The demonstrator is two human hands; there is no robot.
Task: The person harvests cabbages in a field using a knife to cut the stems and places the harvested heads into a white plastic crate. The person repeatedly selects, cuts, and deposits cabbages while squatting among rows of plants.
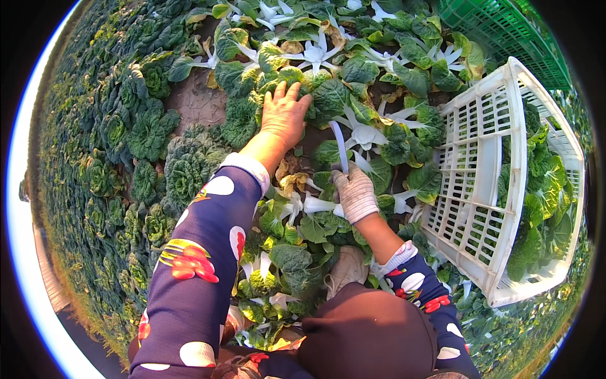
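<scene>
My bare left hand (285, 113) reaches forward with its fingers apart, over yellow-green leaves (289, 75) of a leafy cabbage-like plant. Its fingertips seem to touch them; what lies under the palm is hidden. My right hand (355, 193), in a pale knit glove, grips a knife (340, 142) whose narrow curved blade points up and away from me. The handle is mostly covered by my fingers. Just right of the blade sits a cut white stalk base (364, 135) with leaves spread round it. Cut white stems (317, 204) lie below the right hand.
A white plastic crate (509, 189) holding leafy greens (537, 199) stands tilted on the right. Behind it is a green crate (506, 33). Standing plants (151, 128) fill the left, beside bare soil (196, 102). My shoe (348, 267) is among loose leaves.
</scene>
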